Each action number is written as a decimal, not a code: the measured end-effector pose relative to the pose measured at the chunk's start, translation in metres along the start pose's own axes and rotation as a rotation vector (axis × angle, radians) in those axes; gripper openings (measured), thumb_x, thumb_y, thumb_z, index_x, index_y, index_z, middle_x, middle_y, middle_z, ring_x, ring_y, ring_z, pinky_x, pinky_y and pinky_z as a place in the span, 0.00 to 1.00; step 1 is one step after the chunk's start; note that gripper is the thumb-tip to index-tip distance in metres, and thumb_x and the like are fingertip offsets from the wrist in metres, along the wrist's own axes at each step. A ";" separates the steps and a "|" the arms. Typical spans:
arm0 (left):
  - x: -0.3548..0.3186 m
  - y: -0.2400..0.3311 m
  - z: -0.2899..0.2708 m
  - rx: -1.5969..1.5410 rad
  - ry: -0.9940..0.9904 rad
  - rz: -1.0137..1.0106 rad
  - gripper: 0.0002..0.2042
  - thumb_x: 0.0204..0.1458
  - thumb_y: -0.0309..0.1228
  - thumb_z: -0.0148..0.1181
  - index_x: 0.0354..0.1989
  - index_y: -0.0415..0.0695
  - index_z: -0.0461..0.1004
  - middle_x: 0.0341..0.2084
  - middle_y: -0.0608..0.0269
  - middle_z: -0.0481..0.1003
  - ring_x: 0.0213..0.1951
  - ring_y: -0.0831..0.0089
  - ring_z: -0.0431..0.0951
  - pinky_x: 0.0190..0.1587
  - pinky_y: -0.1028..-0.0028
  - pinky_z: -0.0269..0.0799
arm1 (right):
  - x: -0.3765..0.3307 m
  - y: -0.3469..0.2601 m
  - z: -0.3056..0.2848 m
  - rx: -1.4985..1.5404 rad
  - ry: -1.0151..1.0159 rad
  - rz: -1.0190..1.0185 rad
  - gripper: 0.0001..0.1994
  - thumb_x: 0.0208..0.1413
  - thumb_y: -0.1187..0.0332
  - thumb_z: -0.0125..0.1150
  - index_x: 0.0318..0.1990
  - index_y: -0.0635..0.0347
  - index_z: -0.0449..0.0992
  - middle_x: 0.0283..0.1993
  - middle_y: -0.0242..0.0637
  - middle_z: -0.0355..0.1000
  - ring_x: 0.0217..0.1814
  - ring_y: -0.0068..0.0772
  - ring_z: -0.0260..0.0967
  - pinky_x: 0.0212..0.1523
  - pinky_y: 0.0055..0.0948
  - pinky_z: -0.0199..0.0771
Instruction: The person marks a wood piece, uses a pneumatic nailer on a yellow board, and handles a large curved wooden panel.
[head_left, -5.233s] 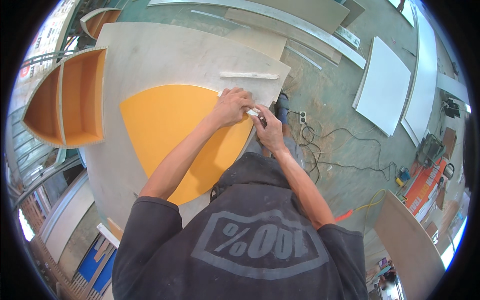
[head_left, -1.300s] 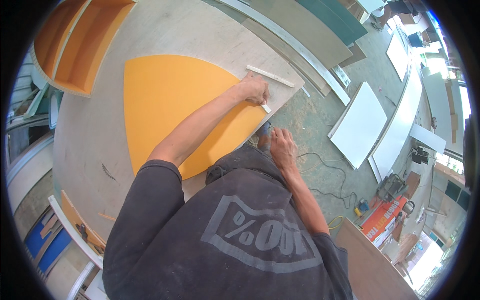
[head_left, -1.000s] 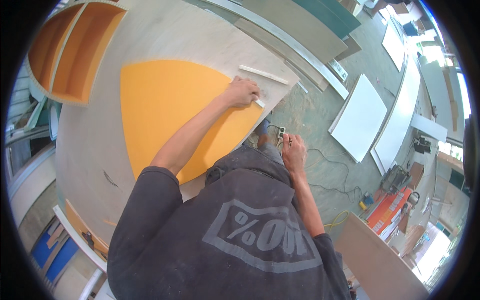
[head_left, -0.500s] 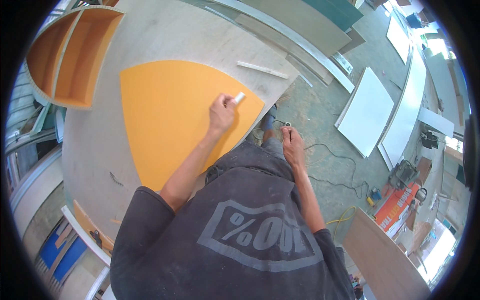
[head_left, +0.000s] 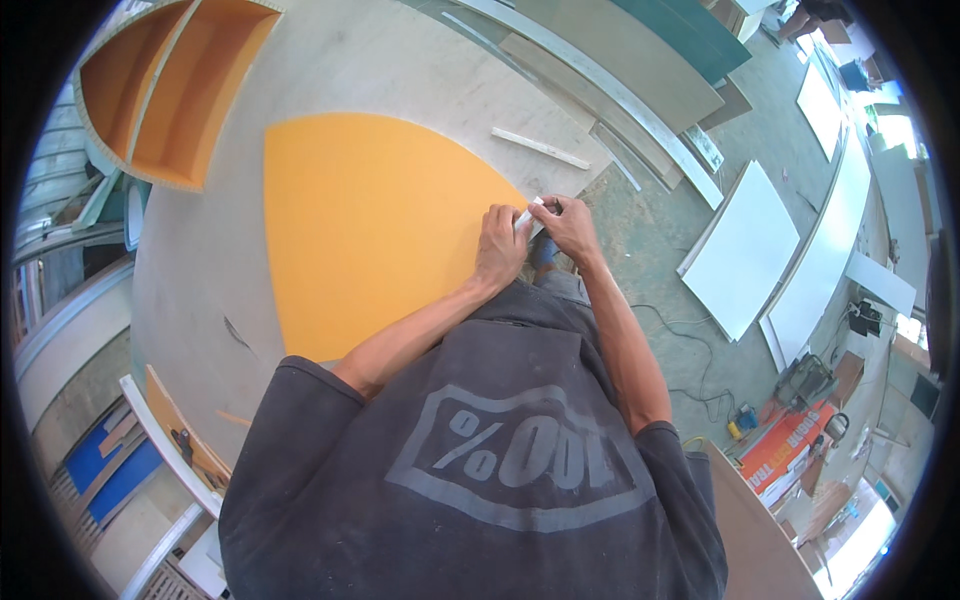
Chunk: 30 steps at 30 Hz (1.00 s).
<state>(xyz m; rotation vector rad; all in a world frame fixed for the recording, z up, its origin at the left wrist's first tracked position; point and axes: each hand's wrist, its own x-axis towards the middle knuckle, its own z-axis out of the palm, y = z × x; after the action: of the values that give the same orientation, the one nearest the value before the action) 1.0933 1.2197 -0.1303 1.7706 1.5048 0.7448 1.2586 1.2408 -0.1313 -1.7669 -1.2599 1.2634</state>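
A small white piece is held between both hands at the right edge of an orange panel.

The orange quarter-round panel [head_left: 370, 220] is laid flat on a pale workbench [head_left: 200, 260], toward its right edge. The left hand [head_left: 500, 248] is rested on the panel's right edge, fingers closed on the small white piece [head_left: 526, 213]; the piece's far end is pinched by the right hand [head_left: 570, 225]. A white strip [head_left: 540, 147] is seen lying near the bench's far right corner.

An orange rectangular package [head_left: 785, 450] with white lettering lay flat on the floor at the lower right, beside a dark tool. Farther up, a narrow white label strip [head_left: 705, 148] with dark print lay on the floor beside long boards.
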 end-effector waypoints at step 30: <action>-0.031 0.015 0.028 0.615 0.311 0.184 0.10 0.48 0.27 0.61 0.39 0.39 0.78 0.36 0.58 0.74 0.39 0.64 0.76 0.42 0.67 0.75 | 0.067 -0.006 -0.044 -0.673 -0.685 -1.092 0.16 0.50 0.75 0.66 0.48 0.52 0.75 0.53 0.29 0.72 0.52 0.36 0.75 0.44 0.37 0.84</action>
<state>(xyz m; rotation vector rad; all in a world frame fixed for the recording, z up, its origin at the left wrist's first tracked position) 1.1191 1.1841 -0.1347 2.3530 1.9439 0.7181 1.3037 1.3076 -0.1342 -0.6076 -2.7383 0.7767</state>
